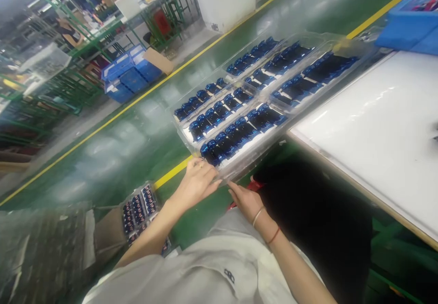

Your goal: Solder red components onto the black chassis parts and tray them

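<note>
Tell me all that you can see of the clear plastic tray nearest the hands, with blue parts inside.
This clear plastic tray has a glossy transparent rim. It holds three close rows of small shiny dark-blue parts on white backing. A similar tray lies against its far side. The left hand rests at its near corner; the right hand is beside that corner, contact unclear.
</note>
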Action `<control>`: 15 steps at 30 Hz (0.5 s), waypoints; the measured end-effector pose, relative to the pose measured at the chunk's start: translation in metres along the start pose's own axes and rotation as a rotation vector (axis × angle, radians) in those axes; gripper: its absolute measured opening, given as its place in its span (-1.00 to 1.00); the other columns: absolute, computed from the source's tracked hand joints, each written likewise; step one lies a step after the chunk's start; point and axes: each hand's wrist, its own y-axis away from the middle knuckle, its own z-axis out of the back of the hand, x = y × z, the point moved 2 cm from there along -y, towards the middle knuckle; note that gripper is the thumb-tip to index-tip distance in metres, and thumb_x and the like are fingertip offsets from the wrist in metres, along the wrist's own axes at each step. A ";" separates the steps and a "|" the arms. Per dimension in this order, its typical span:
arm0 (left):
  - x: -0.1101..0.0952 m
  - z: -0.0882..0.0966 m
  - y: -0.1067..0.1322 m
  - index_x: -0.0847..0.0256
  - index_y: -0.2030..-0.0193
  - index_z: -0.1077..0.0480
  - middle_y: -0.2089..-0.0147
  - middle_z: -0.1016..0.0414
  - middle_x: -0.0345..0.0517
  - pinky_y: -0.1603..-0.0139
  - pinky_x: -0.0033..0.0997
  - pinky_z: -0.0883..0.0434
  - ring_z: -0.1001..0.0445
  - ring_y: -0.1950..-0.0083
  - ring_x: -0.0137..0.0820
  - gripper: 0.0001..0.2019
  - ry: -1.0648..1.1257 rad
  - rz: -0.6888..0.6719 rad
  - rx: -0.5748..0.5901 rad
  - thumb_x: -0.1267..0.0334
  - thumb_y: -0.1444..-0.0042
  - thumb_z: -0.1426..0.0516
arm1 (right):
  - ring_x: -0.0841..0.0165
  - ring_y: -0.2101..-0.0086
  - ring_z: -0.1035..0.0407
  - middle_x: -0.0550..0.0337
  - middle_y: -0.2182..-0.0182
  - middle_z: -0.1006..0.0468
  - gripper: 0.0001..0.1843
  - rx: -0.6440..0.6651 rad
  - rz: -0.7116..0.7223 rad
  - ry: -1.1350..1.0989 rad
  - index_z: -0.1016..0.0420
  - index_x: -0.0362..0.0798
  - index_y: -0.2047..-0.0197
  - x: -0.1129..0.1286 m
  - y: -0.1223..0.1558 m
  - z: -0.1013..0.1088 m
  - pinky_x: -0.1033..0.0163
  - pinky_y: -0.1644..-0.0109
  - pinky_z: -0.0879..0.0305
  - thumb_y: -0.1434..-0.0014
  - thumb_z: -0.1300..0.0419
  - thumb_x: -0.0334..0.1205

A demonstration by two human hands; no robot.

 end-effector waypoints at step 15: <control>-0.001 -0.010 0.006 0.21 0.20 -0.43 0.25 -0.59 -0.10 -0.12 -0.14 -0.25 -0.51 0.19 -0.33 -0.81 0.074 0.014 -0.052 0.15 -0.32 -0.09 | 0.28 0.15 -0.56 0.09 0.08 -0.63 -0.61 -0.224 -0.070 -0.211 -0.48 0.02 -0.14 -0.035 0.015 -0.003 0.29 0.22 -0.52 -0.38 0.05 -0.22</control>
